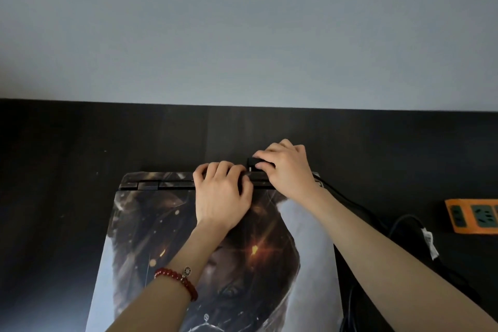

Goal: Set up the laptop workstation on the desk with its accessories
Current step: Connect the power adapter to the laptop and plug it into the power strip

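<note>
- The laptop (215, 250) lies shut on the table (67, 143), lid up, hinge edge at 12 o'clock, away from me.
- My left hand (222, 197) is spread flat over the rear edge, pressing down and gripping nothing.
- My right hand (285, 167) pinches the black plug (254, 163) just behind the rear edge, at 1 o'clock from my left hand.
- I judge I am feeding the plug into a rear port; I cannot see the port, nor whether the plug is seated.
- The cable (347, 201) trails to 4 o'clock; the orange strip (471, 215) sits at 3 o'clock, well apart from the laptop.
- Risk: working blind, I could push the plug in at an angle and jam or bend it.
- Risk: if my left hand eases off, the push may slide the laptop toward me.
- Risk: the cable runs under my right forearm, so a snag there could tug the plug back out.
</note>
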A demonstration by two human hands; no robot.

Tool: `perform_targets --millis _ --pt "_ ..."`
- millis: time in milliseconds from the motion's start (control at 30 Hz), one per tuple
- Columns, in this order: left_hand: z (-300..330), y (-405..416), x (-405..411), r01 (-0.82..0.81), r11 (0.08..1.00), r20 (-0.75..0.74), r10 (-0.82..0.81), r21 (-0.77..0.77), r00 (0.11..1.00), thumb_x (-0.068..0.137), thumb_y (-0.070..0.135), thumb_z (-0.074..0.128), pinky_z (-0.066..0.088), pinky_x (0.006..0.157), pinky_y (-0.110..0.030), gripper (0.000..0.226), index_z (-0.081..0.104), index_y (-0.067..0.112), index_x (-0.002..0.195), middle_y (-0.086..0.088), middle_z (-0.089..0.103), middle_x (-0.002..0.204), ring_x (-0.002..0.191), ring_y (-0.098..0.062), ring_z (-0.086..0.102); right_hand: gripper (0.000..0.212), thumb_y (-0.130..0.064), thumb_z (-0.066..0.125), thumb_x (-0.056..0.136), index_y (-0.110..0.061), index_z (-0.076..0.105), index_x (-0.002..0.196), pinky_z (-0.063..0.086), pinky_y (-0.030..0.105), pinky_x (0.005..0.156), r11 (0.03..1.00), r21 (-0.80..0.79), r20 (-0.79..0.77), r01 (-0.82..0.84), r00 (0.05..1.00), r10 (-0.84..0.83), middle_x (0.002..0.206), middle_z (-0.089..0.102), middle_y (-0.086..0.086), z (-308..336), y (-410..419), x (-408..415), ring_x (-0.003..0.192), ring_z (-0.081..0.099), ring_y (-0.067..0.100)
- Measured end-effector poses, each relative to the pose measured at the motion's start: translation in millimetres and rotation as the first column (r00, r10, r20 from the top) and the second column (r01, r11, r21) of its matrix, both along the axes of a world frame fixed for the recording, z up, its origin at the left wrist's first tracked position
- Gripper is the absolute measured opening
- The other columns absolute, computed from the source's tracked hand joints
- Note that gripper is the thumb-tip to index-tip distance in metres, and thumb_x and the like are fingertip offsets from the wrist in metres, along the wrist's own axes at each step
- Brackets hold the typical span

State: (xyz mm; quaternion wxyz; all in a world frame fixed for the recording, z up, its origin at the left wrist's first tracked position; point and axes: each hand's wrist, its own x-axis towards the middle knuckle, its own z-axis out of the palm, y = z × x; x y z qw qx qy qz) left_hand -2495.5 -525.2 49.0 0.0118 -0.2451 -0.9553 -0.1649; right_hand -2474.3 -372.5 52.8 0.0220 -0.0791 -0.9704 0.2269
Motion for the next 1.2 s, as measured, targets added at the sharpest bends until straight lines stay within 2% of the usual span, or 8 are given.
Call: perform_targets --millis 133,300,667,800,867,967,1100,1200 --pt "-0.2 0.7 1.0 -0.032 0.999 0.000 0.032 0.015 0.999 0.081 0.034 0.041 0.031 0.089 -0.039 0.033 0.070 0.018 0.084 0.001 0.068 0.083 0.083 -0.023 0.060 0.026 -0.028 0.050 0.092 -0.025 0.063 0.114 0.023 0.036 0.084 1.000 0.006 0.098 -0.005 0.995 0.004 0.109 0.064 -0.002 3.5 -2.1 -3.3 0.108 0.043 0.021" --pt "0.0 0.2 1.6 -0.056 0.998 -0.002 0.056 0.011 0.998 0.081 0.036 0.043 0.030 0.088 -0.038 0.032 0.070 0.017 0.082 0.000 0.068 0.082 0.082 -0.023 0.060 0.026 -0.030 0.047 0.094 -0.029 0.062 0.115 0.025 0.038 0.087 0.998 0.043 0.178 -0.039 0.984 0.031 0.112 0.063 -0.006 8.7 0.3 -7.3 0.108 0.040 0.019" --pt "-0.6 -1.9 0.7 0.008 1.000 0.002 -0.008 0.001 1.000 0.083 0.033 0.040 0.039 0.087 -0.040 0.032 0.069 0.021 0.088 0.003 0.067 0.086 0.082 -0.020 0.061 0.023 -0.029 0.049 0.093 -0.031 0.064 0.110 0.022 0.037 0.088 1.000 0.013 0.161 -0.009 0.987 0.007 0.110 0.063 -0.010 12.6 -0.5 -3.8 0.109 0.039 0.017" --pt "-0.3 0.9 0.1 0.014 0.999 0.003 -0.014 -0.030 1.000 0.083 0.033 0.037 0.040 0.088 -0.041 0.035 0.068 0.018 0.090 0.002 0.067 0.088 0.083 -0.020 0.061 0.024 -0.028 0.047 0.093 -0.032 0.063 0.112 0.022 0.037 0.089 0.999 0.001 0.207 -0.034 0.978 0.033 0.113 0.062 -0.012 12.4 -0.8 -6.5 0.110 0.039 0.016" --pt "0.2 2.1 1.0 -0.019 0.999 0.002 0.019 -0.049 1.000 0.083 0.034 0.037 0.040 0.087 -0.041 0.036 0.067 0.015 0.087 0.000 0.066 0.086 0.082 -0.022 0.060 0.030 -0.022 0.041 0.092 -0.029 0.062 0.112 0.023 0.038 0.089 0.999 0.018 0.179 -0.033 0.983 0.029 0.113 0.062 -0.010 10.7 -2.3 -4.0 0.111 0.041 0.018" --pt "1.7 2.8 3.2 -0.048 0.994 0.007 0.049 -0.102 0.999 0.083 0.035 0.035 0.040 0.086 -0.044 0.037 0.066 0.013 0.081 -0.004 0.063 0.083 0.080 -0.024 0.058 0.044 -0.018 0.032 0.080 -0.023 0.064 0.109 0.027 0.040 0.086 0.997 0.069 0.110 -0.034 0.994 0.027 0.110 0.063 -0.006 7.9 -8.3 4.8 0.107 0.047 0.022" --pt "3.2 3.5 3.4 -0.063 0.989 0.023 0.066 -0.134 0.998 0.085 0.033 0.032 0.042 0.085 -0.044 0.039 0.064 0.012 0.082 -0.006 0.062 0.082 0.079 -0.025 0.057 0.038 -0.009 0.041 0.073 -0.018 0.070 0.096 0.035 0.042 0.076 0.991 0.128 0.018 -0.040 0.999 0.038 0.095 0.068 -0.003 3.7 -9.5 8.7 0.092 0.056 0.026" --pt "4.6 4.2 2.7 -0.069 0.987 0.017 0.072 -0.142 0.997 0.085 0.033 0.032 0.042 0.084 -0.044 0.038 0.064 0.012 0.081 -0.006 0.062 0.081 0.078 -0.025 0.057 0.038 -0.005 0.042 0.075 -0.017 0.069 0.099 0.034 0.043 0.078 0.991 0.116 0.024 -0.068 0.998 0.065 0.098 0.067 -0.002 3.9 -7.0 8.4 0.095 0.055 0.027"
